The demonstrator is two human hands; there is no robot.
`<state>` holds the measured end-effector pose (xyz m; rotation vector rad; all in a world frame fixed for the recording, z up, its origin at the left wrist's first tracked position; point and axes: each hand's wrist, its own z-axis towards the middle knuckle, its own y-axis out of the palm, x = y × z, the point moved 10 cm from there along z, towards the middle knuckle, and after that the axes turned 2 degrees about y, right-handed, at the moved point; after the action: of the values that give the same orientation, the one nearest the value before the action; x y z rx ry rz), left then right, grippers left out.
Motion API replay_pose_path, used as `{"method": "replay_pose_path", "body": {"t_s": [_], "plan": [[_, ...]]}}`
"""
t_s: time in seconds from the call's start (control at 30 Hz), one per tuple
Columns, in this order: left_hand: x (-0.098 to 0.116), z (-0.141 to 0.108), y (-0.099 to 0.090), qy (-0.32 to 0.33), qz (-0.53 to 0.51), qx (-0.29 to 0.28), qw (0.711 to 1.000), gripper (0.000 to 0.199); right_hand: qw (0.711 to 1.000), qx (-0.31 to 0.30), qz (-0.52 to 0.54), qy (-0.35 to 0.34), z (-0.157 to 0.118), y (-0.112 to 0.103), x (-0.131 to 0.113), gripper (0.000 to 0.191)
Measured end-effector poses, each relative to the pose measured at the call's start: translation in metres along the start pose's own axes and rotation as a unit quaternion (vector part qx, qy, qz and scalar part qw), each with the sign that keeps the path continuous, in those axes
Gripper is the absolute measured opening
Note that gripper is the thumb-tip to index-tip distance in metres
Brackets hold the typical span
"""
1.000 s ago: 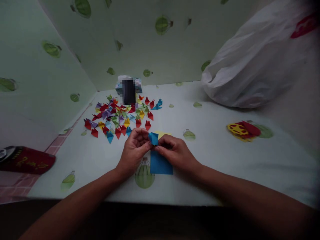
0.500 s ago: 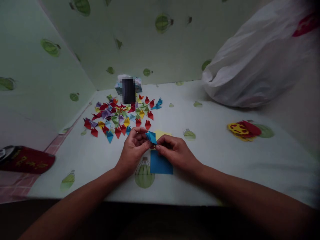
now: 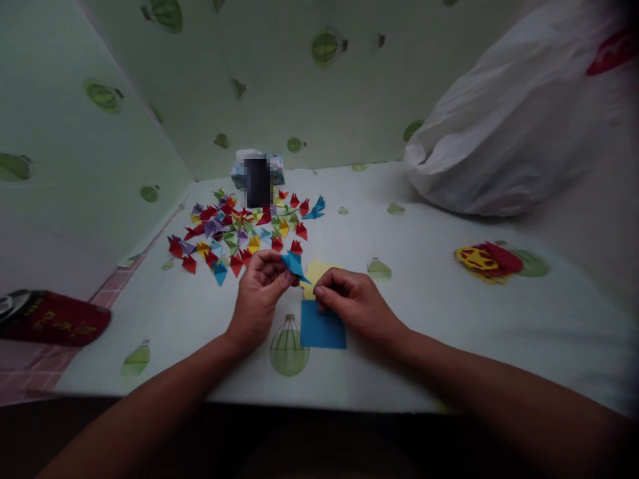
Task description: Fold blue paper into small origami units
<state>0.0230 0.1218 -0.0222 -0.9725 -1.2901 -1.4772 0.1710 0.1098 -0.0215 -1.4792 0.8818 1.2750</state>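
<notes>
Blue folded paper (image 3: 293, 263) pinched in left hand (image 3: 259, 286), above table (image 3: 424, 339), inboard of front edge.
Right hand (image 3: 355, 303) curled narrow beside its tip, no hold visible. Likely light, springy, easily crumpled; pinch the folded layers.

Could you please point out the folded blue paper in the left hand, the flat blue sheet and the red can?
Folded blue paper (image 3: 293, 263): head view, middle of its folded body.
Flat blue sheet (image 3: 318, 328): head view, its uncovered middle.
Red can (image 3: 60, 320): head view, its side.
</notes>
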Motion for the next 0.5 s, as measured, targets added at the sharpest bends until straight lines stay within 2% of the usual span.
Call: {"method": "replay_pose_path", "body": {"t_s": [0.1, 0.23, 0.37, 0.5], "plan": [[0.006, 0.000, 0.002, 0.013, 0.013, -0.001, 1.000, 0.035, 1.000, 0.018, 0.008, -0.006, 0.000, -0.004, 0.000, 0.017], [0.016, -0.006, 0.015, 0.031, 0.078, -0.036, 0.996, 0.040, 0.996, 0.047, 0.042, -0.066, -0.002, -0.011, -0.010, 0.010], [0.025, -0.012, 0.022, 0.075, 0.139, -0.057, 0.986, 0.037, 0.993, 0.031, 0.037, -0.105, -0.004, -0.007, -0.018, 0.006], [0.023, -0.012, 0.019, 0.083, 0.154, -0.058, 0.983, 0.030, 0.993, 0.025, 0.018, -0.115, -0.006, -0.006, -0.021, 0.006]]}}
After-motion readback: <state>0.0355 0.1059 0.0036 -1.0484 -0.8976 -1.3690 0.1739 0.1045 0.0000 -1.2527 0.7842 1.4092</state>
